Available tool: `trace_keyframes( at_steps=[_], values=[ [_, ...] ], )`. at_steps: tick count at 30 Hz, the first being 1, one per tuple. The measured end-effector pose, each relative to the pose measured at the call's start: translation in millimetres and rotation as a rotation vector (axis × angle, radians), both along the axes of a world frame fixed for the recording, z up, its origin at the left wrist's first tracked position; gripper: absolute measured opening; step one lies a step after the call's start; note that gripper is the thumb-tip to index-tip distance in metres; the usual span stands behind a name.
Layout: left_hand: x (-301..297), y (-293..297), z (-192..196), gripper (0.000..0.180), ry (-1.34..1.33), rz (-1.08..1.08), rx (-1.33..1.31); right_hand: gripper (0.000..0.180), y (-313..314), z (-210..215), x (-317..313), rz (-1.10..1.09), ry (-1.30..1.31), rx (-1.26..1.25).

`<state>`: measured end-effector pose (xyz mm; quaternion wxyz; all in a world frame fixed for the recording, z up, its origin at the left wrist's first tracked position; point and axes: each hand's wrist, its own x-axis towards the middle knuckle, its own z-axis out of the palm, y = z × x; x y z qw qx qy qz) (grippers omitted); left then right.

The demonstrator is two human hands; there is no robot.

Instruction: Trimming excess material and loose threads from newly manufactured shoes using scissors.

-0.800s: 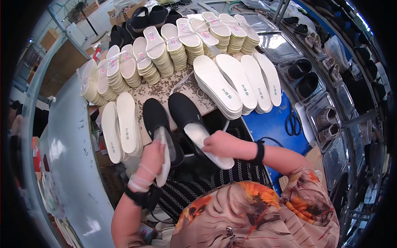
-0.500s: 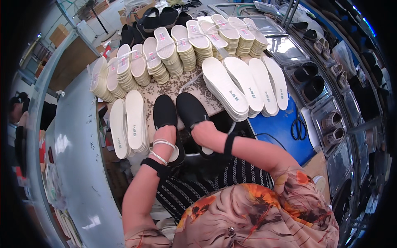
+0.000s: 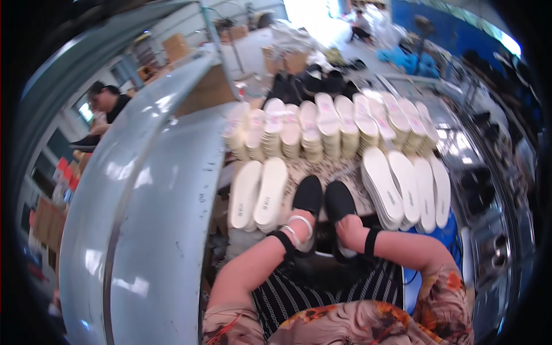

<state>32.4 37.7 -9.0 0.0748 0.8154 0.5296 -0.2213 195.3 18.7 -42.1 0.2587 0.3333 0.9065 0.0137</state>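
Two black slip-on shoes lie side by side in front of me. My left hand [image 3: 303, 221] reaches into the opening of the left shoe [image 3: 307, 194]. Inside the right shoe [image 3: 340, 200] is my right hand [image 3: 348, 226]. Both sets of fingers are hidden within the shoes, so their grip does not show. Two stacks of white insoles [image 3: 271, 190] are just left of the left shoe. To the right of the other shoe lie several more white insole stacks [image 3: 380, 183].
A row of tall cream insole piles [image 3: 329, 121] runs across the table behind the shoes. Dark shoes [image 3: 313, 82] sit beyond it. A pale blue panel [image 3: 161, 241] stretches along my left. Clear trays with shoes [image 3: 476, 187] line the right. A person [image 3: 106, 103] sits far left.
The view has swung up and to the left, and everything appears further right and lower, with some blur. Both hands stay inside the shoes.
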Motion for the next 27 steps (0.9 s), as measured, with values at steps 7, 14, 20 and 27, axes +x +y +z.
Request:
trace_keyframes(
  at_steps=[7, 14, 20, 27],
  values=[
    [20.8, -24.9, -2.2, 0.05, -0.612, 0.371, 0.088, 0.029, -18.2, 100.2, 21.1, -0.243, 0.335, -0.212],
    [-43.1, -45.3, 33.6, 0.031, -1.08, 0.458, 0.086, 0.021, -34.3, 168.3, 84.2, -0.776, 1.296, -0.789],
    [-185.4, -52.1, 145.7, 0.031, -1.441, 0.73, 0.128, 0.018, -25.3, 140.8, 74.2, -1.033, 1.253, -1.123],
    [-455.7, 143.5, 81.5, 0.021, -0.941, 0.64, 0.644, 0.026, 22.7, 94.3, 32.0, -0.887, 1.097, -1.304]
  ],
)
